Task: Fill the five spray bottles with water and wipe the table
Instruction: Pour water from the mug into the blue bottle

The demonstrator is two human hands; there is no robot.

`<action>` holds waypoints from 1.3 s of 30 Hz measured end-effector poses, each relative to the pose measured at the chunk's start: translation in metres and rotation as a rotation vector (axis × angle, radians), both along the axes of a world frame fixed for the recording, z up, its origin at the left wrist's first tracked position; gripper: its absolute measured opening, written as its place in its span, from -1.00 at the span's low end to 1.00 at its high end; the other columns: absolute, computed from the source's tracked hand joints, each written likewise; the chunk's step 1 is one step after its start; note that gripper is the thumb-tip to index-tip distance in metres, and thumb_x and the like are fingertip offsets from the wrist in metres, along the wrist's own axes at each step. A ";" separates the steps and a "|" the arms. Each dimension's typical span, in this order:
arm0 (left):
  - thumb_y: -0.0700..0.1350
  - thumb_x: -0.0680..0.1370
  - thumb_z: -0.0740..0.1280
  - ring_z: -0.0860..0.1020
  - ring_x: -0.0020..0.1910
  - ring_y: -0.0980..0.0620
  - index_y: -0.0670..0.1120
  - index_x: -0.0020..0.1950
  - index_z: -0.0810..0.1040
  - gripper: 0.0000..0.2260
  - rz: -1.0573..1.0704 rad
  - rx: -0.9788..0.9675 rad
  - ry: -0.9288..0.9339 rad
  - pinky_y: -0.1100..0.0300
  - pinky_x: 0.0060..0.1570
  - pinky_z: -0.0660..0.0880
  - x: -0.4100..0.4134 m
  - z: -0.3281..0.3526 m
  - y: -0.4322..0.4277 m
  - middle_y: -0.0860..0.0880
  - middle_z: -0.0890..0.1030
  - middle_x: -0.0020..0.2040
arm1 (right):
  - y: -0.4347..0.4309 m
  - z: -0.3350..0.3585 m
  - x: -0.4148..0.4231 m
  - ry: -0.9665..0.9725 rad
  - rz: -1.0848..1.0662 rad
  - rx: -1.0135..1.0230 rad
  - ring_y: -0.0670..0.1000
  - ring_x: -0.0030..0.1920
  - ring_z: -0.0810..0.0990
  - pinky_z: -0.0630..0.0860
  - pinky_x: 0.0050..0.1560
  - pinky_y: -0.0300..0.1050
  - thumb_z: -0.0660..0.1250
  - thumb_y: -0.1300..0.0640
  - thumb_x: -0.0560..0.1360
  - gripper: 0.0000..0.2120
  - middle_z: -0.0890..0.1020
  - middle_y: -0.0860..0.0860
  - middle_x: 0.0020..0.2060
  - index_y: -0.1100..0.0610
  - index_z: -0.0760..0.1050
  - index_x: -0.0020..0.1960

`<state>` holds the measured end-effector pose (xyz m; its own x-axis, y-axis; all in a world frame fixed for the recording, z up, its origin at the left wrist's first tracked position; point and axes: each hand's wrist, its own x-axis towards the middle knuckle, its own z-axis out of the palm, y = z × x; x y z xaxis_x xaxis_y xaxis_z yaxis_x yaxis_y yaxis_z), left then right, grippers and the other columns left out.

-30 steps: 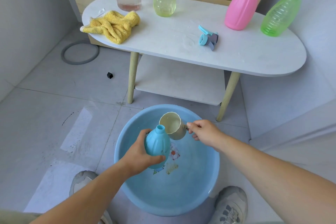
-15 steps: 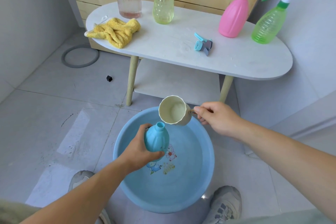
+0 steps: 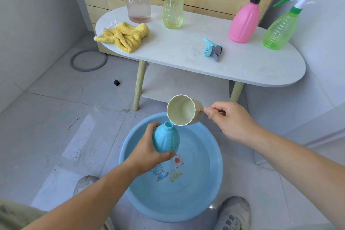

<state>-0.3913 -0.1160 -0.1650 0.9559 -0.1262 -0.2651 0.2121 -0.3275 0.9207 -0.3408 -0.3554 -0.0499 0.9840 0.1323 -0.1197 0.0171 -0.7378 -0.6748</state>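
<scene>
Nearest, above the basin (image 3: 209, 192): left hand (image 3: 147, 147) wrapped round the belly of the blue bottle (image 3: 166, 139), neck open and tipped toward the cup

Just beyond, right hand (image 3: 229, 121) pinching the handle of the cup (image 3: 183, 110), tilted on its side with the lip just over the bottle's neck. No stream of water to be seen, and nothing showing inside the cup. Water in the basin hard to make out

Further off, on the desk (image 3: 242, 69): sprayer head (image 3: 212, 50) lying loose near the middle, cloth (image 3: 124, 36) bunched at the left end, partly over the edge

At the back, four bottles upright with sprayers on: clear bottle (image 3: 138, 3), yellow-green bottle (image 3: 172, 8), pink bottle (image 3: 244, 22), green bottle (image 3: 280, 30). A pinkish band low in the clear bottle, perhaps liquid; levels in the other three not readable

Judging by that, probably on the fifth bottle, at or near the end of a pour. Left to do: top up the blue bottle if short, screw the sprayer head onto it, stand it with the rest, then take the cloth to the desk, which looks smeared near the sprayer head; wiping not yet begun
</scene>
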 end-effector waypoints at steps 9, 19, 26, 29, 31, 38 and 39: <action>-0.13 0.35 0.63 0.61 0.01 0.15 0.26 0.29 0.27 -0.28 0.009 -0.012 -0.007 0.28 -0.21 0.62 0.002 0.005 -0.004 0.17 0.52 0.14 | 0.000 -0.002 0.001 -0.091 0.016 -0.034 -0.09 -0.46 0.25 0.22 -0.42 -0.24 0.26 -0.10 0.58 -0.62 0.34 -0.08 -0.48 0.20 0.54 -0.18; -0.12 0.34 0.63 0.61 0.03 0.12 0.26 0.30 0.26 -0.27 0.013 -0.010 -0.003 0.21 -0.17 0.65 0.003 0.004 -0.004 0.17 0.51 0.15 | 0.002 -0.001 0.002 -0.137 0.048 -0.051 -0.09 -0.41 0.33 0.33 -0.32 -0.16 0.26 -0.11 0.57 -0.64 0.51 0.10 -0.35 0.17 0.58 -0.16; -0.13 0.35 0.63 0.62 0.01 0.10 0.25 0.31 0.27 -0.27 0.024 -0.012 -0.003 0.21 -0.20 0.65 0.003 0.003 -0.004 0.15 0.51 0.15 | 0.003 0.000 0.003 -0.171 0.052 -0.031 -0.13 -0.37 0.42 0.35 -0.28 -0.22 0.28 -0.07 0.57 -0.69 0.52 -0.08 -0.28 0.09 0.55 -0.23; -0.14 0.35 0.63 0.62 0.01 0.12 0.24 0.31 0.27 -0.27 0.024 -0.013 -0.002 0.23 -0.20 0.64 0.003 0.003 -0.003 0.16 0.51 0.15 | 0.003 0.002 0.003 -0.184 0.052 -0.035 -0.15 -0.34 0.45 0.37 -0.24 -0.27 0.29 -0.07 0.57 -0.72 0.56 -0.09 -0.21 0.08 0.59 -0.19; -0.14 0.35 0.63 0.61 0.00 0.15 0.25 0.31 0.27 -0.27 0.026 -0.015 -0.001 0.23 -0.19 0.64 0.003 0.003 -0.003 0.16 0.51 0.15 | 0.003 0.002 0.003 -0.198 0.051 -0.035 -0.18 -0.34 0.46 0.38 -0.22 -0.30 0.30 -0.05 0.57 -0.74 0.59 -0.07 -0.15 0.10 0.60 -0.16; -0.13 0.34 0.64 0.62 0.02 0.11 0.26 0.29 0.28 -0.27 0.027 -0.014 -0.002 0.18 -0.17 0.67 0.004 0.000 -0.003 0.16 0.51 0.15 | 0.002 0.005 0.003 -0.219 0.059 -0.049 -0.01 -0.13 0.57 0.47 -0.07 -0.14 0.29 -0.05 0.55 -0.73 0.60 -0.01 -0.07 0.11 0.61 -0.14; -0.13 0.34 0.64 0.62 0.01 0.12 0.26 0.29 0.28 -0.28 0.027 -0.013 -0.005 0.19 -0.17 0.66 0.004 0.000 -0.004 0.16 0.51 0.15 | 0.002 0.005 0.003 -0.221 0.061 -0.050 0.02 -0.09 0.58 0.46 -0.05 -0.14 0.29 -0.05 0.55 -0.74 0.60 0.00 -0.06 0.11 0.61 -0.14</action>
